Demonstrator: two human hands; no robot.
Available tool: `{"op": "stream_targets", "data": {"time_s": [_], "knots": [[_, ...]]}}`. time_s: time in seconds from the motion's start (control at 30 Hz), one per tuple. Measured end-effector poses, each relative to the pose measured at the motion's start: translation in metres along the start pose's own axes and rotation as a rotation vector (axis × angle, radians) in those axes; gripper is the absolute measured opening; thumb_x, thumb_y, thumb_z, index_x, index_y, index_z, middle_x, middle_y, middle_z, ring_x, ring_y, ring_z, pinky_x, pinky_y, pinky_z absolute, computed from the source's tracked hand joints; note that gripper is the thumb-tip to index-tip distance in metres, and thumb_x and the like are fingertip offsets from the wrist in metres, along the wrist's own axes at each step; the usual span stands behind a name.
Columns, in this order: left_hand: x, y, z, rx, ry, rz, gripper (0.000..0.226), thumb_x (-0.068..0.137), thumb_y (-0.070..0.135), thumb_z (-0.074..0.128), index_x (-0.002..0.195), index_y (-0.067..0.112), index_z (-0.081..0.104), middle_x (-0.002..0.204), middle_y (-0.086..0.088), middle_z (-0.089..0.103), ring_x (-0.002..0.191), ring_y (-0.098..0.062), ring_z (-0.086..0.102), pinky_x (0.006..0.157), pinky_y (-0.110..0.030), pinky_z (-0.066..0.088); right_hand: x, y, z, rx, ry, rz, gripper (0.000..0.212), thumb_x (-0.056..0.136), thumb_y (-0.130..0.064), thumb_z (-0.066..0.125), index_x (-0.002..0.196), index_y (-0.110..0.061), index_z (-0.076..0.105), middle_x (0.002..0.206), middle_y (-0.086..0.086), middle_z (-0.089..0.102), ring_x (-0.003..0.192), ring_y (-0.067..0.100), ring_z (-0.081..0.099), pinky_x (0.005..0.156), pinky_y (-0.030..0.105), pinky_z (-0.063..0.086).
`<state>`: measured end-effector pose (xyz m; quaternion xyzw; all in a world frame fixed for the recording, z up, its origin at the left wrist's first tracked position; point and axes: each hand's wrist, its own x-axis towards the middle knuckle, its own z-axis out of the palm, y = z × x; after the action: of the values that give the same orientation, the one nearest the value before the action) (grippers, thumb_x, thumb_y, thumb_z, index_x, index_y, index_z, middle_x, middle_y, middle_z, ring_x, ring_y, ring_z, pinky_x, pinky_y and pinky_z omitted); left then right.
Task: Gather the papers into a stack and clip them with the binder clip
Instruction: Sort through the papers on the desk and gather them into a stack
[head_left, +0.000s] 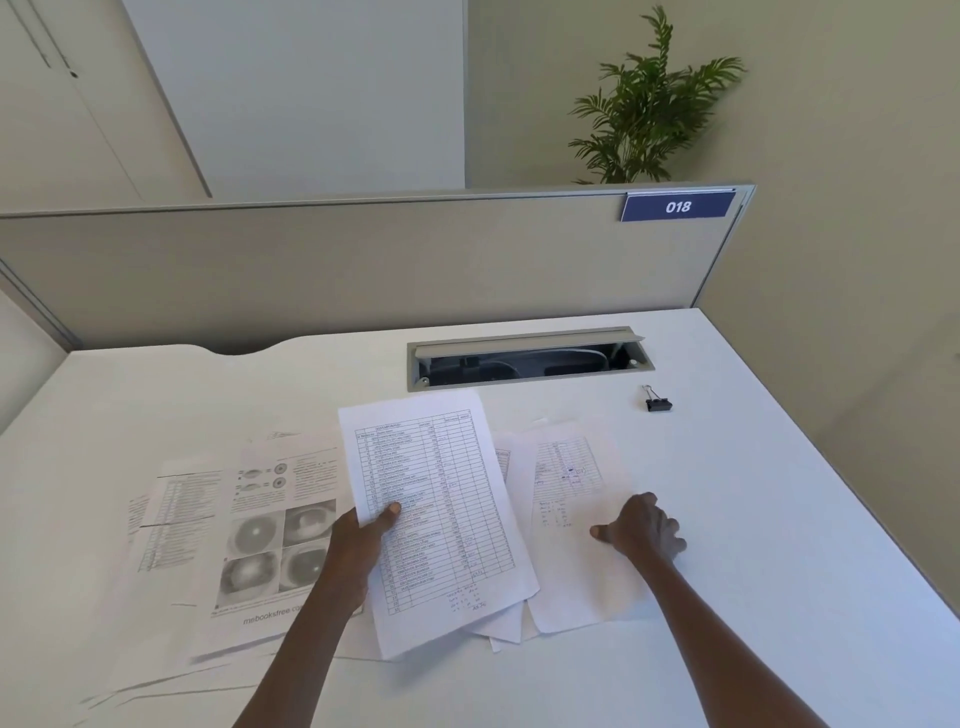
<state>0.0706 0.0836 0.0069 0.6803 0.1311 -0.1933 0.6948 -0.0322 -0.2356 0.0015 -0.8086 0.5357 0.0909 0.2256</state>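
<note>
- Far left of the white counter (727, 519): faded sheets (171, 514) with table print, flat, overlapping.
- Next right: page (270, 525) with grey round photos and text columns, flat on the counter, overlapping the faded sheets.
- Left hand (358, 540): closed on the left edge of the table sheet (441, 514), thumb on top, fingers hidden under it; forearm comes up from the bottom edge.
- Table sheet: printed grid with rows of text, handwriting at its bottom, tilted, lifted over other sheets.
- Under it, white sheet corners poke out at the bottom.
- Right sheet (566, 499): small table, handwritten notes, flat on the counter.
- Right hand (641, 527): palm down on the right sheet's right edge, fingers curled, thumb out left; gripping nothing that I can see.
- Clip (657, 402): black, wire handles, alone on the counter far right, well apart from the papers, near the cable slot (530, 358).
</note>
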Motion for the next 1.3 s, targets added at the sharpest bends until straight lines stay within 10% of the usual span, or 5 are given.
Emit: {"op": "stream_targets", "data": {"time_s": [0.27, 0.67, 1.3], "knots": [[0.000, 0.004, -0.004, 0.057, 0.007, 0.020, 0.013, 0.096, 0.014, 0.061, 0.104, 0.022, 0.066, 0.106, -0.001, 0.073, 0.102, -0.030, 0.067, 0.098, -0.054, 0.048, -0.016, -0.006, -0.031, 0.173, 0.146, -0.139, 0.023, 0.079, -0.018, 0.071, 0.098, -0.008, 0.063, 0.105, 0.016, 0.068, 0.096, 0.035, 0.063, 0.073, 0.033, 0.044], [-0.004, 0.022, 0.013, -0.024, -0.079, 0.014, 0.023, 0.102, 0.006, 0.047, 0.105, 0.019, 0.066, 0.108, -0.008, 0.073, 0.102, -0.031, 0.067, 0.088, -0.048, 0.053, -0.107, -0.052, -0.121, 0.157, 0.493, -0.638, 0.015, 0.089, -0.026, 0.065, 0.100, -0.015, 0.065, 0.087, 0.010, 0.071, 0.081, 0.037, 0.061, 0.062, 0.033, 0.038], [-0.027, 0.035, 0.042, -0.307, -0.256, -0.112, 0.025, 0.093, 0.008, 0.059, 0.115, 0.007, 0.071, 0.113, -0.016, 0.073, 0.107, -0.033, 0.068, 0.085, -0.043, 0.055, -0.101, -0.055, -0.113, 0.915, -0.186, -0.396, 0.008, 0.081, -0.013, 0.077, 0.087, -0.010, 0.072, 0.080, 0.005, 0.077, 0.070, 0.024, 0.070, 0.067, 0.032, 0.054]]}}
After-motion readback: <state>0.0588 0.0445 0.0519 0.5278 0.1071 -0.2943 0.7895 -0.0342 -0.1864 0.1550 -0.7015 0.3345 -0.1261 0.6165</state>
